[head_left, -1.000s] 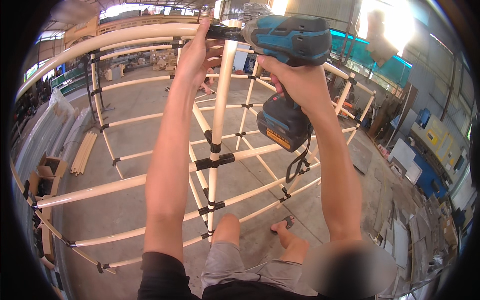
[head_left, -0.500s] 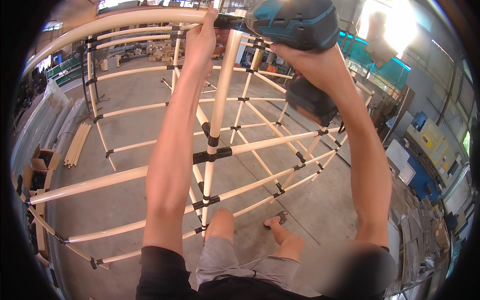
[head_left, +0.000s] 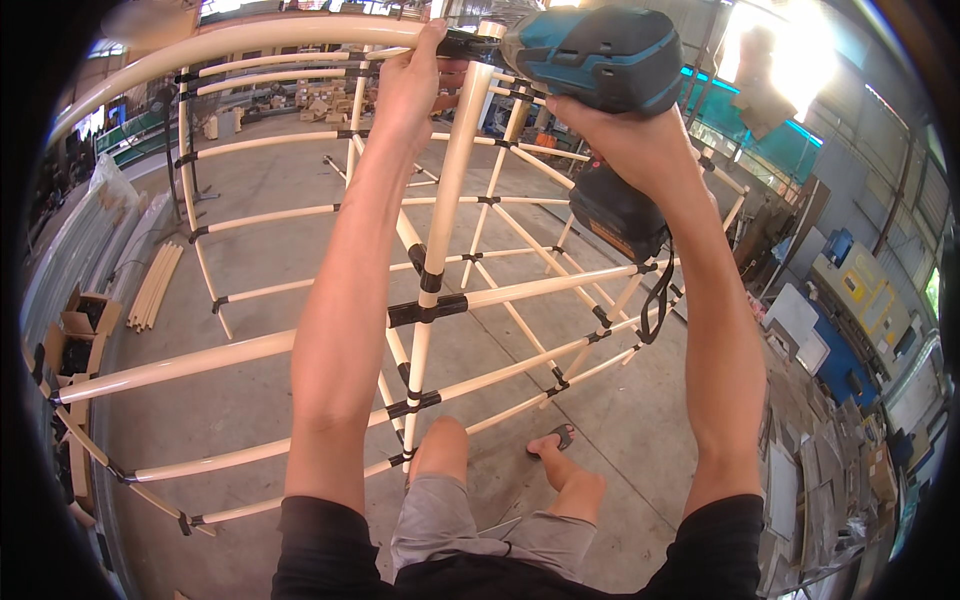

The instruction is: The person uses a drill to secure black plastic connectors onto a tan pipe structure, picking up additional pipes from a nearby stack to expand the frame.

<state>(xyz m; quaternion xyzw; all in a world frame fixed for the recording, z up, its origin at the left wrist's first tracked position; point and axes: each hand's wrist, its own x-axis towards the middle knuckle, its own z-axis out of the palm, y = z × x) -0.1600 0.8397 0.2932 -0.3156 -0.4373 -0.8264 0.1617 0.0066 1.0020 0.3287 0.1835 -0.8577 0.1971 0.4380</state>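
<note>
My right hand (head_left: 640,145) is wrapped around the grip of a teal and black cordless drill (head_left: 600,60), its battery and black wrist strap (head_left: 655,310) hanging below. The drill's nose points left at a black metal joint (head_left: 468,43) by the top of a cream upright tube (head_left: 455,165); whether the bit touches it is hard to make out. My left hand (head_left: 412,80) closes around the right end of a long cream horizontal tube (head_left: 270,36), beside that joint. Some of its fingers are hidden behind the tube.
The cream tube frame (head_left: 220,357) with black joints spreads before me at several levels. Loose cream tubes (head_left: 156,287) lie on the floor at left, near open cardboard boxes (head_left: 85,325). Flat sheets and scrap (head_left: 825,470) are piled at right, below a yellow-grey machine (head_left: 865,290).
The drill and my right hand have shifted slightly right and down, and the wrist strap now hangs in plain view. My left hand moved a little right, still on the tube.
</note>
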